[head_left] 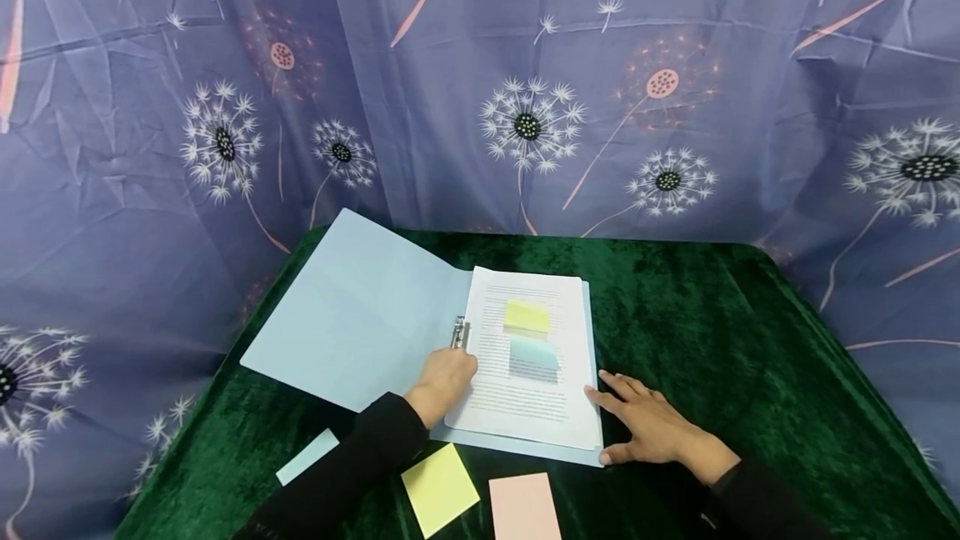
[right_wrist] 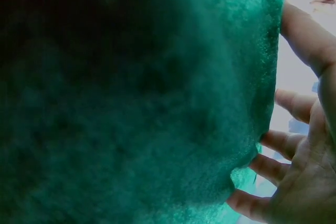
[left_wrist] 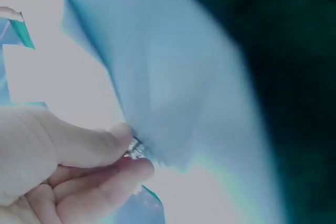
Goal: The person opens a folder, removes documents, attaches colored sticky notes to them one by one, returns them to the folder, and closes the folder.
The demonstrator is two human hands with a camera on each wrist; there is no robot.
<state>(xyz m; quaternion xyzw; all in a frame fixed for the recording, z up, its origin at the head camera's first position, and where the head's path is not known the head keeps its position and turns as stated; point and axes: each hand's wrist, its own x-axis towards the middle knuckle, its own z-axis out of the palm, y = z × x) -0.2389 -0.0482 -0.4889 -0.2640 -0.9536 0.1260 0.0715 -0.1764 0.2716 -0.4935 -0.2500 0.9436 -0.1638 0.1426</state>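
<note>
A light blue folder (head_left: pixel 367 307) lies spread open on the green cloth, its cover to the left. On its right half rests a stack of printed sheets (head_left: pixel 504 415), bearing a yellow sticky note (head_left: pixel 527 313) and a blue sticky note (head_left: pixel 534 352). My left hand (head_left: pixel 442 382) is at the folder's spine. In the left wrist view its thumb and index finger pinch the small metal clip (left_wrist: pixel 135 149), partly hidden by the fingertips. Beside the folder's right edge, my right hand (head_left: pixel 656 425) rests palm down with fingers spread, the fingertips on the cloth and at the edge.
Along the near side lie a yellow sticky note pad (head_left: pixel 440 490), a pink pad (head_left: pixel 525 508) and a light blue pad (head_left: pixel 307 455), the last beside my left sleeve. Green velvety cloth (head_left: pixel 720 323) covers the table. A dandelion-patterned curtain (head_left: pixel 450 107) hangs behind it.
</note>
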